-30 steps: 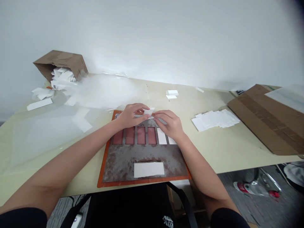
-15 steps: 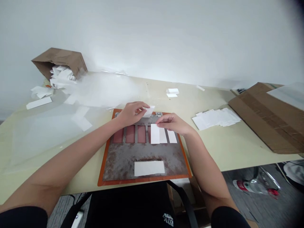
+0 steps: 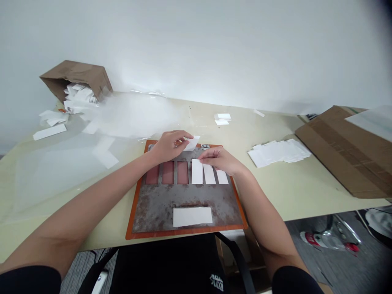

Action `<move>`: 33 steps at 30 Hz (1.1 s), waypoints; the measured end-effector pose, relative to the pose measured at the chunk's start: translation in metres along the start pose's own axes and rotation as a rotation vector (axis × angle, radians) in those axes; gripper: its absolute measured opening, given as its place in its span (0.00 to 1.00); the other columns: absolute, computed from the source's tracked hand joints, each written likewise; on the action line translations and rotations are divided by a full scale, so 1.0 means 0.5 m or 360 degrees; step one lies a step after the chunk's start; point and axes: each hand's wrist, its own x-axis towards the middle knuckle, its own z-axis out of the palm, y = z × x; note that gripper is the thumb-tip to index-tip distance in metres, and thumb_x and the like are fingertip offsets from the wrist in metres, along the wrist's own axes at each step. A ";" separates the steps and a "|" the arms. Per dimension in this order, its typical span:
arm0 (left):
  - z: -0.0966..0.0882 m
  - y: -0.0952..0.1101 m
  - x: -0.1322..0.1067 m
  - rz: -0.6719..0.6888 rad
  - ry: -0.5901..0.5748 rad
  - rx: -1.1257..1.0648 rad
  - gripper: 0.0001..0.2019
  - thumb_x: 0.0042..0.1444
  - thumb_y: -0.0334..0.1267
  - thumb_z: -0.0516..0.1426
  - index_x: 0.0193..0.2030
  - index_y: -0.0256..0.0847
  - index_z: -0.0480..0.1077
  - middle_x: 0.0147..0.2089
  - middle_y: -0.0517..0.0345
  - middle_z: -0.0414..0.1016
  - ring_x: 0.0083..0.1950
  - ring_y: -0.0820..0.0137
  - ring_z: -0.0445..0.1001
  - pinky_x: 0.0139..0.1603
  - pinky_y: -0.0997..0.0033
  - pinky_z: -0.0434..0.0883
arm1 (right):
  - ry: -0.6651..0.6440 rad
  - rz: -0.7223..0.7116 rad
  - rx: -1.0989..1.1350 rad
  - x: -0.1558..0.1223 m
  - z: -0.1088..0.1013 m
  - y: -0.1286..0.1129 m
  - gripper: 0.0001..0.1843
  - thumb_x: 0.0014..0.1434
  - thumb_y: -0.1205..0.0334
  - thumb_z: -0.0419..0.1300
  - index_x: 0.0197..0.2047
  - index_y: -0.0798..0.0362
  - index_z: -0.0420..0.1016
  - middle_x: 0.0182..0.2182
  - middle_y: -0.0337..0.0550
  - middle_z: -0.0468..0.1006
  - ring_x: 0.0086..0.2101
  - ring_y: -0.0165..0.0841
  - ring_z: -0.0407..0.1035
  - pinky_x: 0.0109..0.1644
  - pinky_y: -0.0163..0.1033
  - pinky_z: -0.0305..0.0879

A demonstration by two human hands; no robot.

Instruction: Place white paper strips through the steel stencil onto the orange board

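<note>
A rusty grey metal template (image 3: 183, 200) with an orange rim lies in front of me. Its row of upright slots shows three red empty ones on the left and three filled with white strips (image 3: 209, 173) on the right. A wide white card (image 3: 192, 216) fills the lower slot. My left hand (image 3: 170, 145) pinches a small stack of white strips (image 3: 192, 143) above the template's far edge. My right hand (image 3: 221, 159) rests with curled fingers on the top end of the newest strip (image 3: 197, 171).
A pile of white cards (image 3: 278, 152) lies to the right, a small stack (image 3: 222, 118) farther back. A tipped brown bag (image 3: 76, 79) spills white slips at the far left beside clear plastic sheeting (image 3: 128, 116). Flattened cardboard (image 3: 346, 147) covers the right end.
My right hand took one white strip from the stack in the left hand and laid it into the fourth slot, beside the two filled ones. The left hand stayed put.
</note>
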 end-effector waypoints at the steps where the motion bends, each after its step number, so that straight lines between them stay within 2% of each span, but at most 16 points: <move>1: 0.000 0.001 0.000 0.0002 0.0000 0.0000 0.10 0.62 0.34 0.54 0.46 0.42 0.75 0.44 0.58 0.82 0.34 0.76 0.78 0.37 0.77 0.74 | -0.0004 0.0000 -0.0009 0.001 0.000 0.001 0.13 0.47 0.54 0.69 0.34 0.52 0.82 0.22 0.34 0.70 0.21 0.23 0.54 0.19 0.31 0.45; 21: -0.002 0.003 0.002 -0.0006 -0.0009 0.0015 0.10 0.62 0.35 0.54 0.46 0.43 0.75 0.44 0.58 0.82 0.35 0.75 0.79 0.37 0.76 0.75 | -0.0029 0.0026 -0.0016 0.004 0.001 0.001 0.14 0.46 0.53 0.69 0.34 0.53 0.81 0.25 0.37 0.74 0.22 0.23 0.56 0.20 0.32 0.44; 24: -0.001 0.002 0.002 -0.0010 -0.0011 0.0014 0.10 0.62 0.35 0.54 0.46 0.43 0.75 0.44 0.57 0.82 0.35 0.75 0.79 0.36 0.76 0.75 | -0.0032 0.0007 -0.0044 0.004 0.000 0.002 0.13 0.47 0.54 0.69 0.34 0.53 0.82 0.26 0.38 0.75 0.23 0.25 0.59 0.21 0.32 0.47; 28: -0.001 0.002 0.002 -0.0010 -0.0012 0.0009 0.10 0.62 0.35 0.54 0.46 0.43 0.75 0.44 0.57 0.82 0.35 0.75 0.79 0.38 0.75 0.75 | -0.0006 -0.0155 -0.0136 0.004 -0.002 0.008 0.11 0.49 0.55 0.68 0.34 0.52 0.83 0.30 0.41 0.78 0.30 0.29 0.66 0.29 0.34 0.60; 30: -0.002 0.003 0.002 -0.0015 -0.0016 0.0010 0.10 0.62 0.35 0.54 0.46 0.43 0.75 0.44 0.56 0.82 0.35 0.74 0.79 0.38 0.75 0.75 | 0.0051 -0.0215 -0.0219 0.004 -0.004 0.014 0.13 0.49 0.55 0.68 0.38 0.50 0.84 0.35 0.41 0.78 0.30 0.28 0.66 0.32 0.36 0.62; 33: -0.003 0.004 0.002 -0.0024 -0.0022 0.0011 0.10 0.62 0.35 0.54 0.46 0.43 0.75 0.44 0.56 0.82 0.35 0.74 0.79 0.37 0.75 0.75 | 0.0112 -0.0244 -0.0318 0.002 -0.008 0.018 0.17 0.50 0.54 0.68 0.44 0.48 0.83 0.38 0.40 0.76 0.25 0.23 0.58 0.31 0.36 0.60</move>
